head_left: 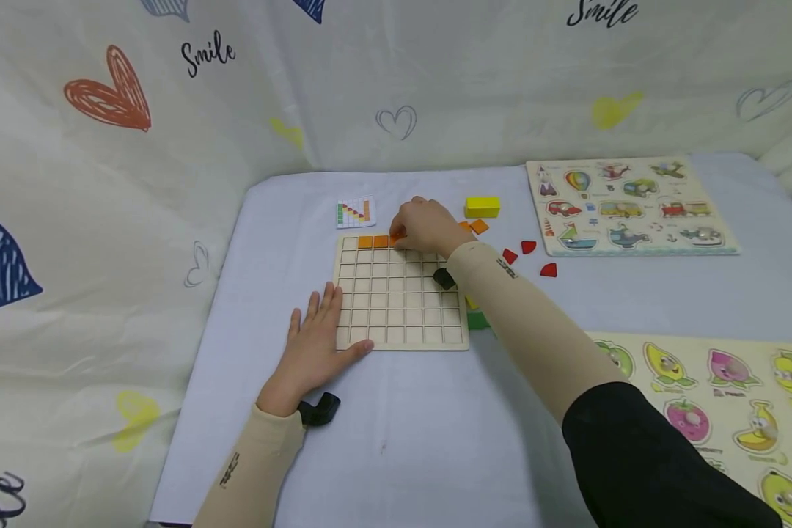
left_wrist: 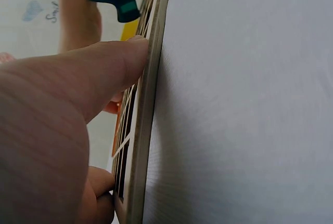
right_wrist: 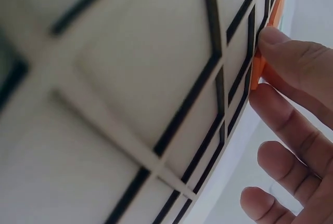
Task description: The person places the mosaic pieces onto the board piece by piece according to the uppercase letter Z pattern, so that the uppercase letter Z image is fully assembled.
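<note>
A wooden grid board lies on the white-covered table, with two orange square tiles seated side by side in its far row. Beside them my right hand pinches another orange square tile between thumb and index finger, at the far edge of the grid. The other fingers of that hand stay apart from the board in the right wrist view. Along the board's left side my left hand rests with spread fingers, its thumb on the near rim.
Behind the board lies a small pattern card. A yellow block, loose orange tiles and red pieces lie to the right. A green piece touches the board's right side. Vehicle and fruit puzzle boards are farther right.
</note>
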A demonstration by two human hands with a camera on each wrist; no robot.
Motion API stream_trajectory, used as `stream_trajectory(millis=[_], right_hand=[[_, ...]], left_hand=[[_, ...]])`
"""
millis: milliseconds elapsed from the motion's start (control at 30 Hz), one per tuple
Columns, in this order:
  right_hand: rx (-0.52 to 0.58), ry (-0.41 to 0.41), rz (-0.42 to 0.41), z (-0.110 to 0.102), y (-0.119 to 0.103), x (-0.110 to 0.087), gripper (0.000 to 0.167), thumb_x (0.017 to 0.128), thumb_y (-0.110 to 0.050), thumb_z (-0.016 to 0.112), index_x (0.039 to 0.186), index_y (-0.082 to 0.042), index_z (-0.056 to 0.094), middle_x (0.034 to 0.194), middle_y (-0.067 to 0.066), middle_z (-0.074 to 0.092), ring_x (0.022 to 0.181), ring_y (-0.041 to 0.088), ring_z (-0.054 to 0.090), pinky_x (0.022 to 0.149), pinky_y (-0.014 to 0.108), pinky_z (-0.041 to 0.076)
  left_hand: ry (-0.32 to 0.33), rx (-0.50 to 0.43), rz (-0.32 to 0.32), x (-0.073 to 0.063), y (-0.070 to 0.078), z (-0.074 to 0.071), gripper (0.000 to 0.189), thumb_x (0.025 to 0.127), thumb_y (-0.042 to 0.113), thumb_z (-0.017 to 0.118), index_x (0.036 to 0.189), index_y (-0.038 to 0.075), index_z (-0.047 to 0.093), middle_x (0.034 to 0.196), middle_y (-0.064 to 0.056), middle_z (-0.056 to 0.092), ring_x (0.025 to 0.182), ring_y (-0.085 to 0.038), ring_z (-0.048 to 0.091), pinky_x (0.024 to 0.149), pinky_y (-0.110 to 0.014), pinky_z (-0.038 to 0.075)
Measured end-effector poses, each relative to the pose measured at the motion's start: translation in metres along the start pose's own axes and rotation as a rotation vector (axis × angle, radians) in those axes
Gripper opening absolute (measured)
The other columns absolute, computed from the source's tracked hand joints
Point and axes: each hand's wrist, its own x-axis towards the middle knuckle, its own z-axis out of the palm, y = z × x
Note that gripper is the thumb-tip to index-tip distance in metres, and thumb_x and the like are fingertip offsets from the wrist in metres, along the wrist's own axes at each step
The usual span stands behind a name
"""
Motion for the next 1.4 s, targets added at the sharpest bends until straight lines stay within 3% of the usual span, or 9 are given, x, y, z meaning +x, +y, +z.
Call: stream_trajectory(millis=[267, 533, 800, 1133, 1400], right_hand=[[0.045, -0.017, 0.062, -0.008, 0.01, -0.013, 0.038, 0.096, -0.032, 0.075, 0.13, -0.014, 0.074, 0.133, 0.004, 0.069, 0.128, 0.027, 0.054, 0.113, 0.047, 0.045], [0.048, 0.02, 0.146, -0.019, 0.05, -0.04, 0.038, 0.099, -0.029, 0.072, 0.132, -0.012, 0.072, 0.142, 0.009, 0.064, 0.136, 0.033, 0.051, 0.117, 0.05, 0.042], [-0.016, 0.039, 0.19, -0.025, 0.085, -0.063, 0.034, 0.101, -0.022, 0.068, 0.133, -0.012, 0.072, 0.14, 0.012, 0.067, 0.129, 0.034, 0.055, 0.112, 0.051, 0.046], [-0.045, -0.03, 0.272, -0.03, 0.099, -0.078, 0.033, 0.101, -0.021, 0.066, 0.132, -0.014, 0.073, 0.142, 0.013, 0.064, 0.123, 0.034, 0.051, 0.111, 0.052, 0.045], [0.015, -0.033, 0.334, -0.027, 0.104, -0.081, 0.036, 0.101, -0.021, 0.065, 0.135, -0.012, 0.07, 0.146, 0.016, 0.058, 0.125, 0.035, 0.049, 0.112, 0.052, 0.044]], left_hand=[[-0.004, 0.005, -0.006, 0.001, 0.002, 0.001, 0.112, 0.093, 0.07, 0.062, 0.168, 0.01, 0.004, 0.177, -0.006, -0.005, 0.165, -0.034, -0.006, 0.129, -0.066, -0.003], [-0.005, 0.005, 0.0, 0.0, 0.001, 0.001, 0.112, 0.093, 0.069, 0.062, 0.168, 0.009, 0.004, 0.177, -0.007, -0.005, 0.165, -0.035, -0.006, 0.128, -0.066, -0.003], [-0.006, 0.011, 0.0, 0.0, -0.001, 0.0, 0.112, 0.093, 0.069, 0.062, 0.168, 0.01, 0.003, 0.177, -0.007, -0.005, 0.165, -0.036, -0.006, 0.128, -0.066, -0.003], [-0.003, 0.001, 0.005, 0.001, -0.001, 0.002, 0.112, 0.093, 0.068, 0.063, 0.168, 0.011, 0.003, 0.177, -0.007, -0.005, 0.164, -0.036, -0.006, 0.128, -0.067, -0.003], [-0.003, -0.001, 0.01, 0.001, 0.0, 0.002, 0.112, 0.093, 0.067, 0.064, 0.168, 0.01, 0.003, 0.177, -0.008, -0.005, 0.164, -0.036, -0.006, 0.128, -0.068, -0.003]])
